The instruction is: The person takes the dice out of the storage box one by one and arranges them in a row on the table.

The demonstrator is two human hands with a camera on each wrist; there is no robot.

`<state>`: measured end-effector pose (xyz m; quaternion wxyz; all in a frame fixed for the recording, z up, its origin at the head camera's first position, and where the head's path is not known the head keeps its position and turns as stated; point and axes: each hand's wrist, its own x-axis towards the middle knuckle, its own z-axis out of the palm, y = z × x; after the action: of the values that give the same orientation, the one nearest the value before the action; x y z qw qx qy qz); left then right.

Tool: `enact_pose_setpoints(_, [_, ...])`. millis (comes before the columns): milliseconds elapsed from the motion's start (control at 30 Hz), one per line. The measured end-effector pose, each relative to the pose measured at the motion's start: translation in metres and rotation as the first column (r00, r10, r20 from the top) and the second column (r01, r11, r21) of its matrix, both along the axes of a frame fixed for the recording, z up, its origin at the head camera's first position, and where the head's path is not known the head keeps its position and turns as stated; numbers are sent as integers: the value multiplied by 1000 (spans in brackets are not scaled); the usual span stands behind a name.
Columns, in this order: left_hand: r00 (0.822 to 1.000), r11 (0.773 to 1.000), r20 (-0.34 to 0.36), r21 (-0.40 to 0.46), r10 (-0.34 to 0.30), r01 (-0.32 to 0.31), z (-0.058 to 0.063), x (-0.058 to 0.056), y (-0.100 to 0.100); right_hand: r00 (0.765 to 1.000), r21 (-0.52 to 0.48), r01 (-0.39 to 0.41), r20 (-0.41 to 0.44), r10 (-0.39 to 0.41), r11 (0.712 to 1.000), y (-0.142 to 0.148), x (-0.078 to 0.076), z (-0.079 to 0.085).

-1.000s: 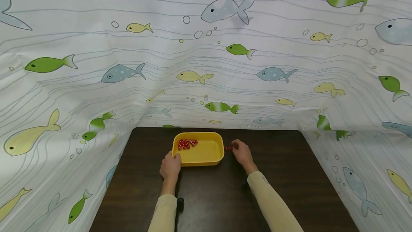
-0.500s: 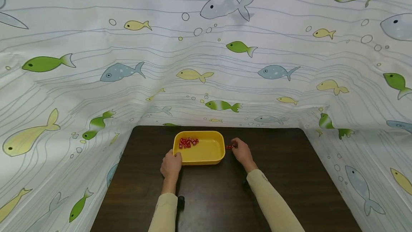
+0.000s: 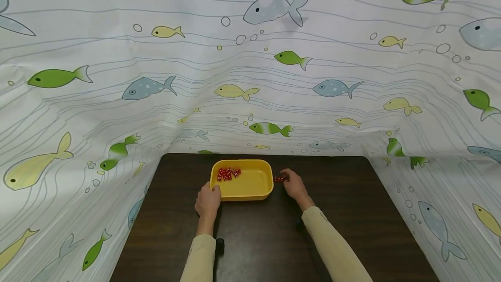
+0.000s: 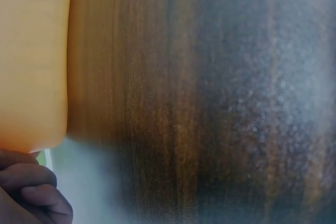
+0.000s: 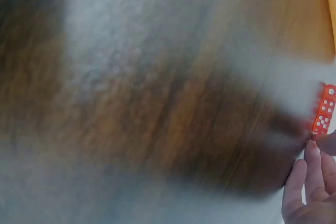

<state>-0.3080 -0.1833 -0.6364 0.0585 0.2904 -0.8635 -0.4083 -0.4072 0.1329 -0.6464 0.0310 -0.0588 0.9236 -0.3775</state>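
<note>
My left hand point(image 3: 207, 200) holds the front left corner of a yellow plastic tray point(image 3: 246, 189), thumb over the rim. In the left wrist view, curled fingers point(image 4: 39, 184) show below the tray's wall point(image 4: 34, 66). Several red dice point(image 3: 227, 174) with white pips lie loose in the tray's back left part. Just outside the tray's right side, a short row of red dice point(image 3: 279, 179) stands on the table. My right hand point(image 3: 295, 186) is at the row's right end. The right wrist view shows its fingertips point(image 5: 312, 148) pinching the end die, mostly hidden, against the row point(image 5: 324, 109).
A dark wooden table point(image 3: 258, 238) lies under everything. Behind it and at both sides hangs a white sheet point(image 3: 235, 64) printed with fish. Dark wrist mounts point(image 3: 220, 246) sit by the forearms.
My right hand has shifted very slightly to the right, at the end of the dice row. The left hand, the tray and the dice inside it stay as they were.
</note>
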Motion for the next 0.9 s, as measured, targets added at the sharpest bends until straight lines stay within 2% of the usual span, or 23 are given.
enact_pose_setpoints(233, [1000, 1000, 11, 2, 5, -5, 1, -1, 1, 999, -47, 24, -42, -26, 999, 6, -2, 3])
enact_pose_setpoints(500, [1000, 1000, 7, 2, 3, -3, -1, -1, 1, 993, -100, 49, -98, -59, 994, -2, -4, 17])
enact_pose_setpoints(700, [1000, 1000, 13, 2, -10, 10, -3, 0, -2, 991, -112, 41, -119, -54, 993, -18, -5, 25])
enact_pose_setpoints(900, [1000, 1000, 3, 0, -11, 11, -3, 1, -1, 988, -81, -17, -155, 5, 997, -42, -3, 28])
